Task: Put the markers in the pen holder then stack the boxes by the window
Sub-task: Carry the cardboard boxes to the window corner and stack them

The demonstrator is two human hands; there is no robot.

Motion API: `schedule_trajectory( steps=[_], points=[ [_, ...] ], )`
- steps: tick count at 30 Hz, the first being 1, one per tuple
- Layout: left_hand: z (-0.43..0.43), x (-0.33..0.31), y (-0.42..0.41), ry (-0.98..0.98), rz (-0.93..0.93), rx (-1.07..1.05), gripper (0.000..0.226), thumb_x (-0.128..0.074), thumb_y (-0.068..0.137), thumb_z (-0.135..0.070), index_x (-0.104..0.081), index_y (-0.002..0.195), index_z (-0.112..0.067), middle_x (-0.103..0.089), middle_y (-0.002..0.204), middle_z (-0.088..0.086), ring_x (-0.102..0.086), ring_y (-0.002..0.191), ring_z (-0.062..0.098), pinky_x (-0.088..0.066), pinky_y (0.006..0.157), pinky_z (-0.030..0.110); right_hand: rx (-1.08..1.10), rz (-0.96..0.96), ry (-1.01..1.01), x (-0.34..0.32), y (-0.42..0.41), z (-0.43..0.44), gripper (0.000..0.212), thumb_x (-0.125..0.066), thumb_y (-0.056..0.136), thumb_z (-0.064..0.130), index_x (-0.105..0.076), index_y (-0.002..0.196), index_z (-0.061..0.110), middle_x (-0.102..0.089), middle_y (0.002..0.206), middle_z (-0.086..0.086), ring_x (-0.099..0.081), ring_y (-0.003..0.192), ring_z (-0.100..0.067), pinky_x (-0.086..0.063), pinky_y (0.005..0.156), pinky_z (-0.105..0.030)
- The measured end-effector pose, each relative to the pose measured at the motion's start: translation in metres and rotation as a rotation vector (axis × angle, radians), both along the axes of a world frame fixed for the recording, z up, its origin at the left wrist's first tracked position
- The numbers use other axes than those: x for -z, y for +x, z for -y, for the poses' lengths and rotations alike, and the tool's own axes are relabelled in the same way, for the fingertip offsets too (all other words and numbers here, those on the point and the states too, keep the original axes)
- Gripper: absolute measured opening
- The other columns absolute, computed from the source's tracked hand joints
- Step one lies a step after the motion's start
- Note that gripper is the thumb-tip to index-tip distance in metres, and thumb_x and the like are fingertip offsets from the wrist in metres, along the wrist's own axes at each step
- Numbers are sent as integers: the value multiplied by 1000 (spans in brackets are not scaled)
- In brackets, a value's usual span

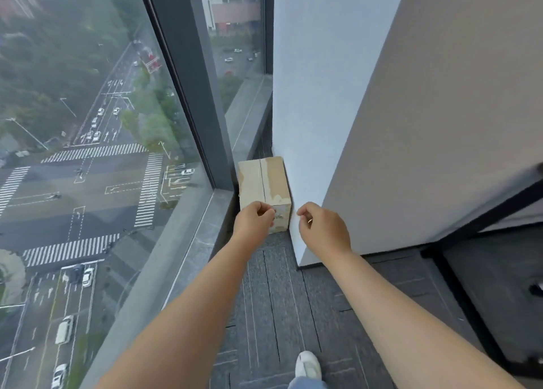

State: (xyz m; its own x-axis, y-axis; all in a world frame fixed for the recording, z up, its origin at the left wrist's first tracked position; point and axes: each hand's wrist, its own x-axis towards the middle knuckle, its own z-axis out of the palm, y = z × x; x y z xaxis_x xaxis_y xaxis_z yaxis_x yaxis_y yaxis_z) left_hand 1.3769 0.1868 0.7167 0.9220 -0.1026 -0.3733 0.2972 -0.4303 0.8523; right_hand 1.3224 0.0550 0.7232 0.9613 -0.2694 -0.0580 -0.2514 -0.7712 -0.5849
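A taped cardboard box [263,183] stands on the carpet in the corner between the window sill and the white wall. My left hand [254,219] hovers over the box's near top edge with its fingers curled in; whether it touches the box is unclear. My right hand [321,227] hangs just right of the box, in front of the wall, fingers loosely curled around nothing. No markers or pen holder are in view, and only this one box shows.
A floor-to-ceiling window [97,153] with a dark frame post [191,74] and a grey stone sill [176,268] runs along the left. The white wall [311,109] closes the right. Grey carpet [279,315] lies underfoot, with my white shoe [308,365]. A black-framed desk [484,271] stands at the right.
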Motion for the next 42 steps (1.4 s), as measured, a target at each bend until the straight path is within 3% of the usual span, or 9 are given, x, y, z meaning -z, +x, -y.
schedule_trajectory(
  steps=[8, 17, 22, 27, 33, 42],
  points=[
    [5, -37, -58, -53, 78, 319, 12, -48, 92, -14, -57, 85, -16, -58, 73, -5, -54, 66, 6, -39, 55, 19, 285, 101, 54, -28, -86, -21, 19, -50, 89, 13, -65, 101, 14, -71, 93, -4, -64, 83, -25, -53, 70, -33],
    [56, -29, -157, -40, 69, 719, 11, -48, 92, -14, -59, 90, -15, -56, 69, -5, -54, 70, 16, -40, 55, 22, 713, 112, 57, -28, -232, -13, 17, -50, 91, 14, -64, 100, 15, -71, 91, -2, -65, 82, -22, -53, 66, -32],
    [106, -31, -242, -40, 108, 980, 16, -49, 90, -16, -56, 77, -22, -56, 67, -5, -50, 61, 13, -37, 52, 22, 1002, 127, 11, -29, -334, 7, 18, -50, 91, 14, -65, 101, 16, -71, 92, 1, -54, 70, -12, -40, 60, -24],
    [147, -36, -340, -35, 161, 1213, 11, -51, 89, -18, -58, 82, -21, -57, 70, -8, -53, 69, 11, -37, 57, 18, 1265, 139, 38, -30, -440, 16, 17, -52, 91, 15, -66, 99, 18, -69, 85, 2, -63, 76, -19, -53, 68, -32],
    [181, -42, -494, -64, 154, 1436, 10, -51, 92, -20, -60, 89, -16, -58, 76, -4, -51, 67, 7, -39, 59, 19, 1484, 176, 59, -28, -587, 9, 15, -54, 89, 10, -66, 97, 15, -59, 71, 5, -56, 65, -18, -50, 63, -33],
    [181, -45, -761, -144, 121, 1769, 7, -52, 91, -8, -57, 87, -12, -53, 66, -6, -49, 61, 8, -36, 43, 0, 1823, 126, 6, -38, -829, -34, 19, -52, 91, 16, -66, 103, 14, -72, 92, -5, -65, 87, -27, -42, 66, -26]
  ],
)
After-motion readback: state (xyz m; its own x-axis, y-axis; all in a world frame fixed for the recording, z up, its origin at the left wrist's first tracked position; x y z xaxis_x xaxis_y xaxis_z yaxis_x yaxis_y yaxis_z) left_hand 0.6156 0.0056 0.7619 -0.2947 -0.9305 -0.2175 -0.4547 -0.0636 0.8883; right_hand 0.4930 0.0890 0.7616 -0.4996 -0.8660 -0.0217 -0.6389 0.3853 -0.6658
